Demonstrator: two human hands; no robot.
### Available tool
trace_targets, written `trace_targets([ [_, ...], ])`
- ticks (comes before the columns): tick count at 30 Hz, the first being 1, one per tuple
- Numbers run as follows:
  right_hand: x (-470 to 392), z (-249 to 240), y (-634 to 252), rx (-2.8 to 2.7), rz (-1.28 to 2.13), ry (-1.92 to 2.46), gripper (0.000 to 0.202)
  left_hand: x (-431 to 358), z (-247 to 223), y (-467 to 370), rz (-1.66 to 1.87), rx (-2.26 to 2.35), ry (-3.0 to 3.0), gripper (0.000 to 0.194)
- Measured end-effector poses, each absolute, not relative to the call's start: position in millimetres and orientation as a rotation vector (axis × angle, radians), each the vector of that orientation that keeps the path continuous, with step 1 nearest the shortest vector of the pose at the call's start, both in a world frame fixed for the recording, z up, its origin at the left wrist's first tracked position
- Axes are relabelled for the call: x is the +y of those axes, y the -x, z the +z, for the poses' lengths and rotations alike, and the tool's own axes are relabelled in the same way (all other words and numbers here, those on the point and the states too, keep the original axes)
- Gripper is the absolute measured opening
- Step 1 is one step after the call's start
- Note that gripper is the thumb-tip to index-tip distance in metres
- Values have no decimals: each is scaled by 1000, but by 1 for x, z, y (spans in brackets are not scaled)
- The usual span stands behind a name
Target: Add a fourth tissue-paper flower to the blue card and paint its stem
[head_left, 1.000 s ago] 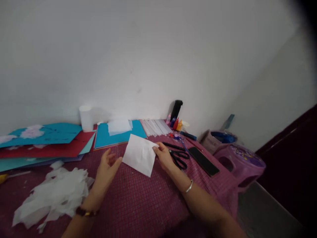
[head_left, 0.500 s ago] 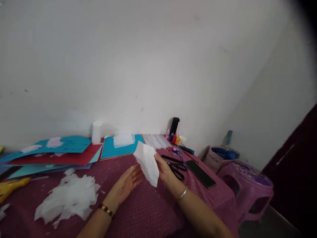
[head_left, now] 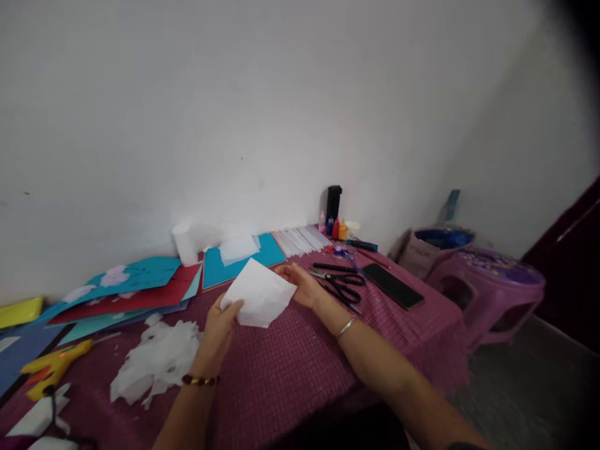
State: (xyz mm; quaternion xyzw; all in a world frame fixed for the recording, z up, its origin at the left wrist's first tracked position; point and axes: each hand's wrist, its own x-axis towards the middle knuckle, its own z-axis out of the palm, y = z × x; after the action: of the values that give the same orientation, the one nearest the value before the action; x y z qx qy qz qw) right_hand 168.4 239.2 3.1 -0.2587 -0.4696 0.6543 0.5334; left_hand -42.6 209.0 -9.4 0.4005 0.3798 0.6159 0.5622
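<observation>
A white paper sheet [head_left: 260,294] is held above a checked tablecloth [head_left: 281,387]; the left hand [head_left: 221,326] pinches its left edge, thumb on the upper face, while the right hand [head_left: 302,284] lies at its right corner, its grip indeterminable. Black-handled scissors [head_left: 345,279] lie to the right of the sheet; a heap of white scraps [head_left: 157,359] lies to the left, near a yellow glue gun [head_left: 55,367].

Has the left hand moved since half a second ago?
Yes: the left hand has moved leftward, judged against the blue sheet behind the white paper.
</observation>
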Motion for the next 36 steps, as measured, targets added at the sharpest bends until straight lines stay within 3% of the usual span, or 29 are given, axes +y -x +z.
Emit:
trace_targets([
  [12, 255, -21, -163, -1201, 1174, 871, 8, 214, -10, 53, 1414, 1156, -1149, 37],
  [19, 260, -22, -167, -1140, 996, 930, 11, 220, -14, 53, 1255, 1174, -1219, 44],
  [24, 262, -28, -168, -1138, 962, 935, 14, 217, -25, 51, 1085, 1242, -1368, 23],
  [36, 260, -23, -169, -1193, 1062, 1049, 12, 218, -23, 54, 999, 1347, -1424, 21],
])
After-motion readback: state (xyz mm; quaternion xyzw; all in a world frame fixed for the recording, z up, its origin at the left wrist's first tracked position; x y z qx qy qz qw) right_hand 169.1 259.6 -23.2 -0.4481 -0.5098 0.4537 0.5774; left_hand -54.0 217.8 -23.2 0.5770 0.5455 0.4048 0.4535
